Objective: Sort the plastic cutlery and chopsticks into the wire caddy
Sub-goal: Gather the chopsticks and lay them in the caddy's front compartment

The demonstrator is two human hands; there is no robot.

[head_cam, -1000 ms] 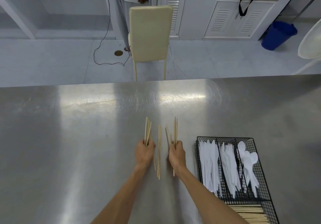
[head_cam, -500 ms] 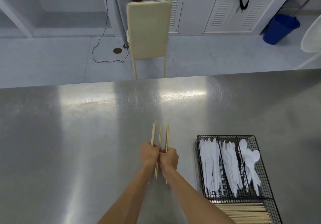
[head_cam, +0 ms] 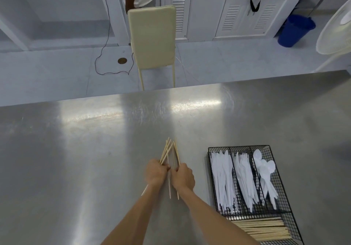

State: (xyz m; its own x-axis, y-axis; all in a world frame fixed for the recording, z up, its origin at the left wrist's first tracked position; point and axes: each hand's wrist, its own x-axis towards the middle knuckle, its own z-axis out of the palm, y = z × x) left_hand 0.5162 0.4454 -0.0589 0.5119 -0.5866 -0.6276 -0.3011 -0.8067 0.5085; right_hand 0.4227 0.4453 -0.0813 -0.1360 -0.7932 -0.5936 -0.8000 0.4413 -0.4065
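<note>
While both forearms reach forward over the steel table (head_cam: 76,168), the left hand (head_cam: 156,173) and right hand (head_cam: 183,176) meet knuckle to knuckle, fingers curled tight around a splayed bundle of wooden chopsticks (head_cam: 170,151), tips fanning away. Just right stands the wire caddy (head_cam: 266,147).

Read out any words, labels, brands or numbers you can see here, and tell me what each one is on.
None: no readable text shows anywhere in this view.
The wire caddy, white cutlery, chopsticks and steel table carry no visible markings.
The blue bin and cabinet doors show no labels either.
</note>
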